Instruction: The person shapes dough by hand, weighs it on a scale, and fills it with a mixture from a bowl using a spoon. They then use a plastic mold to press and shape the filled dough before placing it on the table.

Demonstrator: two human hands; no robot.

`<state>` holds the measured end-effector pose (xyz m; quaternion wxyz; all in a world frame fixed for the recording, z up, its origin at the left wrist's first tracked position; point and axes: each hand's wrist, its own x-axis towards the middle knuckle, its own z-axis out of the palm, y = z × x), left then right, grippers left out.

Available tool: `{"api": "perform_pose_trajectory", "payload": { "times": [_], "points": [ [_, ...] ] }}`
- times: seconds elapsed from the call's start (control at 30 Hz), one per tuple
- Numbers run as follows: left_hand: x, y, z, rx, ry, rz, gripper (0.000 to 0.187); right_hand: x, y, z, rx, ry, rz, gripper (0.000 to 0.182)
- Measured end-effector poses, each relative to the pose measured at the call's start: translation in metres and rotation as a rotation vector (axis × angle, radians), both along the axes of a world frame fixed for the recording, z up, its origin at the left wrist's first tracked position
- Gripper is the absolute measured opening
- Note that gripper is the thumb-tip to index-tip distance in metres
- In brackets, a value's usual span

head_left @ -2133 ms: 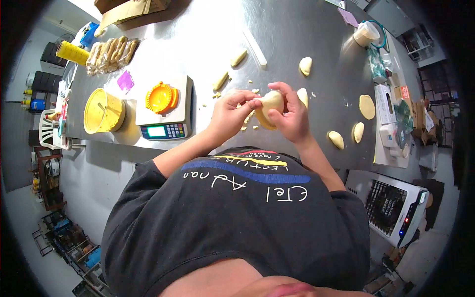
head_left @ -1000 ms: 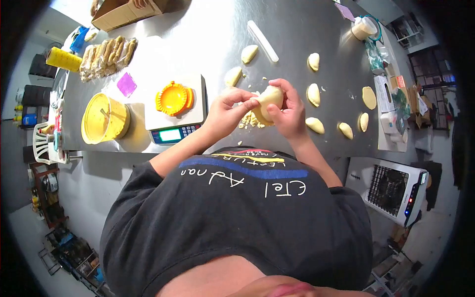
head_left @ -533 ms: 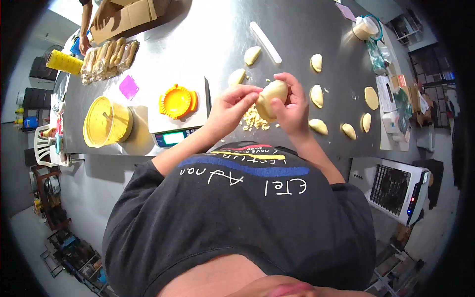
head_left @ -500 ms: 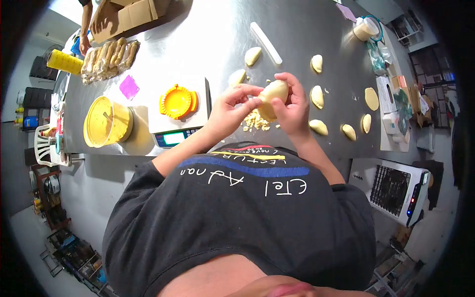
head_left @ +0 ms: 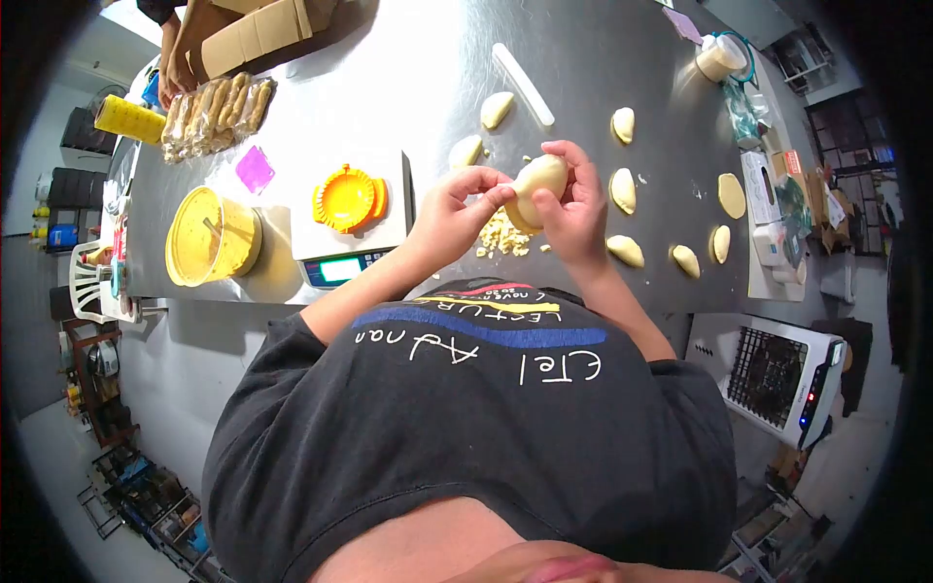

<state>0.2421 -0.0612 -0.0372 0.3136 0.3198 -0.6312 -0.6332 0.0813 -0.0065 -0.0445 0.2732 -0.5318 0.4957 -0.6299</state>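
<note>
My right hand (head_left: 575,216) cradles a pale half-moon dough turnover (head_left: 542,179), its thumb and fingers curled round the pastry. On the pastry's left edge, the thumb and forefinger of my left hand (head_left: 465,206) are pinched together. Beneath my hands lies a pile of small pale dough scraps (head_left: 502,236). Several shaped turnovers surround them, among them one at the upper left (head_left: 497,110) and one to the right (head_left: 623,190). A flat dough round (head_left: 731,195) rests farther right. The filling inside the held pastry is hidden.
To the left, a digital scale (head_left: 397,209) carries an orange dumpling mould (head_left: 374,199). Beside it stands a yellow filling tub (head_left: 240,243). A white rolling rod (head_left: 523,85) lies ahead. Wrapped pastries (head_left: 216,115), a cardboard box (head_left: 258,39) and another person's hand (head_left: 177,76) are far left.
My left thumb and forefinger have closed together at the turnover's edge. My right hand keeps nearly the same place. The cardboard box and the other person's hand have shifted slightly.
</note>
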Motion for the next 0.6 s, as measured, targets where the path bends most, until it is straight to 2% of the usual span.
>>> {"api": "perform_pose_trajectory", "payload": {
  "times": [0.03, 0.1, 0.23, 0.3, 0.43, 0.5, 0.53, 0.6],
  "points": [
    [0.0, 0.0, 0.002, 0.0, -0.001, 0.0, 0.019, -0.001, 0.0, 0.0, -0.004, 0.01, -0.011, 0.041],
    [-0.001, 0.001, 0.004, 0.211, 0.129, -0.014, 0.017, -0.003, 0.001, 0.0, -0.013, 0.02, -0.01, 0.04],
    [-0.001, -0.001, 0.0, 0.359, 0.296, -0.034, 0.017, -0.003, 0.002, -0.001, -0.041, -0.012, 0.02, 0.041],
    [-0.003, -0.001, 0.001, 0.539, 0.401, 0.003, 0.018, -0.002, 0.004, 0.001, -0.043, -0.013, 0.016, 0.041],
    [-0.008, 0.005, 0.004, 0.498, 0.268, 0.0, 0.02, -0.004, 0.006, 0.001, -0.032, -0.044, 0.001, 0.041],
    [-0.009, 0.009, 0.0, 0.04, 0.111, -0.004, 0.024, -0.005, 0.006, 0.001, -0.053, -0.067, -0.015, 0.041],
    [-0.01, 0.009, 0.001, 0.04, 0.111, -0.006, 0.024, -0.006, 0.006, 0.001, -0.074, -0.089, -0.03, 0.041],
    [-0.012, 0.009, 0.002, -0.293, 0.004, 0.03, 0.022, -0.007, 0.008, 0.001, -0.067, -0.078, -0.031, 0.042]
  ]
}}
